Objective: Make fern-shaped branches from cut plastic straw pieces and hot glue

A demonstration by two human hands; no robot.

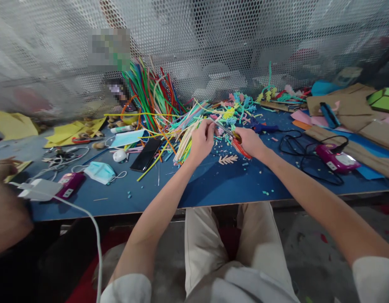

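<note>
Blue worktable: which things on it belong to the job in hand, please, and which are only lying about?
Probably in use:
orange-handled scissors, held in the right hand
coloured pipe cleaners, piled beside the left hand
pale leaf-shaped piece, near the scissors

Apparently just lying about:
black smartphone
light-blue face masks
purple power strips

There is one counter (pixel 245 185). There is one pair of scissors (pixel 243 150) with red handles. There are two blue face masks (pixel 99 172), two purple power strips (pixel 70 185), one white charger (pixel 43 189), one dark blue glue gun (pixel 264 127) and one loose, pale leaf shape (pixel 228 160). One black phone (pixel 146 155) lies flat. The colorful pipe cleaners (pixel 150 103) are too many to count.
</note>
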